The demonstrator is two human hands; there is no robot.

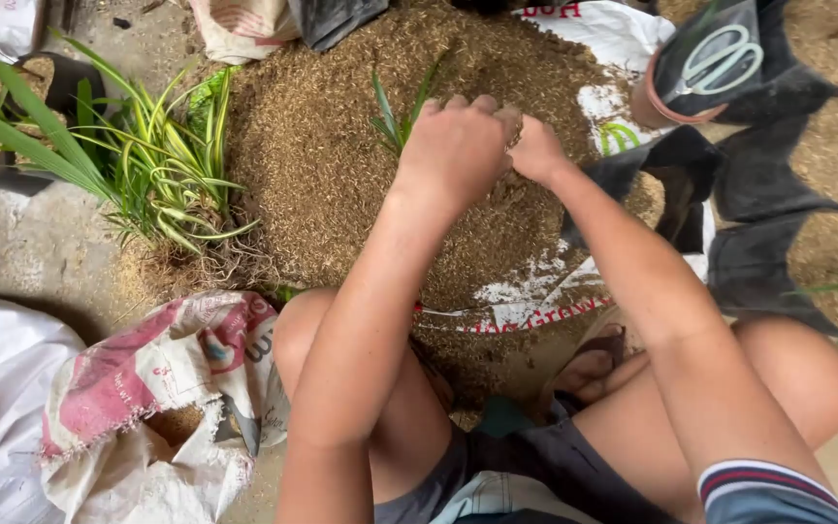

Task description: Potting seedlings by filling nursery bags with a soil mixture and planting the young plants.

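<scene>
My left hand (456,144) and my right hand (535,147) are both curled shut and pressed together over a big heap of brown husk mix (322,155). A small seedling with narrow green leaves (395,114) pokes up just left of my left hand; its base is hidden behind the hand, so I cannot tell which hand grips it. Bits of husk cling between the fingers. My knees and a bare foot (589,374) sit at the near edge of the heap.
A clump of striped green plants with bare roots (162,175) lies left of the heap. A torn pink-and-white sack (162,388) sits at lower left. Black grow bags filled with husk (817,243) stand at right. Scissors (725,58) rest on a black bag at upper right.
</scene>
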